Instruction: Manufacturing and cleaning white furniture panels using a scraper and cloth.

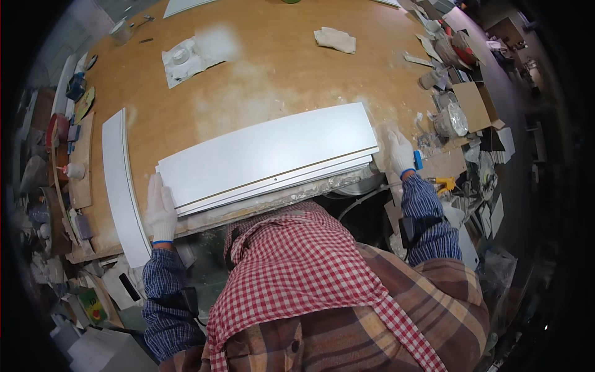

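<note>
Both gloved hands, left (pixel 161 209) and right (pixel 398 152), spread wide, fingers extended.

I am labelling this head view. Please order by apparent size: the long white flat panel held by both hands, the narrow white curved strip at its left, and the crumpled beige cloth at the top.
1. Long white flat panel: clearly largest.
2. Narrow white curved strip.
3. Crumpled beige cloth: smallest, though it lies farther from the camera.
</note>
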{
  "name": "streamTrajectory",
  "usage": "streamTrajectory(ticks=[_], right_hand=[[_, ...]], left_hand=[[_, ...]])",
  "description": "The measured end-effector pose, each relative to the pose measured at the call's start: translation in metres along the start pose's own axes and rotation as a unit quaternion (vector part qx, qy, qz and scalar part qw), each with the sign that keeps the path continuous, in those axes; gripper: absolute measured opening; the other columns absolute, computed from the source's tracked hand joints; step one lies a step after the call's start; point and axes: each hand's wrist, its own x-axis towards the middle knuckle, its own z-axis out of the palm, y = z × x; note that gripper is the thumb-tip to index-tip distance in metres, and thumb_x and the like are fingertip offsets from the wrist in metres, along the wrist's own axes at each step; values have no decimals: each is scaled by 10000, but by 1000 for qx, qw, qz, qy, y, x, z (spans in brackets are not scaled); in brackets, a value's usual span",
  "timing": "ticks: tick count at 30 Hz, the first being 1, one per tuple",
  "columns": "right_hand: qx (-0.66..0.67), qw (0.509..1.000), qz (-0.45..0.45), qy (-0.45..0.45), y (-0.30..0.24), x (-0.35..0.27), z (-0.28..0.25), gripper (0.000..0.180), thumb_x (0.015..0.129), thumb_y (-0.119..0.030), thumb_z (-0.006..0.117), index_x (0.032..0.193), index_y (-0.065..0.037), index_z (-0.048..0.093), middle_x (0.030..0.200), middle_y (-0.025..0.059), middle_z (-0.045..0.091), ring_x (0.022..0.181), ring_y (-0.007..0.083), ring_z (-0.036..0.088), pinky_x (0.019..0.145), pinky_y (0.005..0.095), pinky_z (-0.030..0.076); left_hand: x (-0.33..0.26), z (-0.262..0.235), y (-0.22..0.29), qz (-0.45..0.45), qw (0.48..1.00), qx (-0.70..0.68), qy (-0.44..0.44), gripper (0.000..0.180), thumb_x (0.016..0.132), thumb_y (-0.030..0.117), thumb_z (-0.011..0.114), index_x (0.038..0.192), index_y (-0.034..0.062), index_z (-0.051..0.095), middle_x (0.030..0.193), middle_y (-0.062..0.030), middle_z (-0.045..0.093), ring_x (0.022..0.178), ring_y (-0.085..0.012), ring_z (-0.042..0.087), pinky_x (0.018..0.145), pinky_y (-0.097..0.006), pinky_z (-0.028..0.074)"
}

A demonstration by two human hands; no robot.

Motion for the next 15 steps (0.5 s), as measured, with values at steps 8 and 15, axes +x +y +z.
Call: streamTrajectory(ticks=[8,15], right_hand=[[-280,937,-175,-113,-59,-38,-73,338,1029,-239,591,1265,-18,684,1148,221,731,1050,335,713,916,369,527],[-87,897,-422,-100,-187,-47,-5,360,979,-114,610,1328,-36,642,1191,202,712,1095,341,699,947,389,535]], left_hand=[[35,-24,51,54,949,306,43,257,915,125,572,1142,16,624,1193,-215,594,1099,-432,553,930,-527,452],[-14,101,222,409,911,37,-44,572,798,323,758,1282,66,592,1413,-174,538,1326,-365,487,1124,-484,389]])
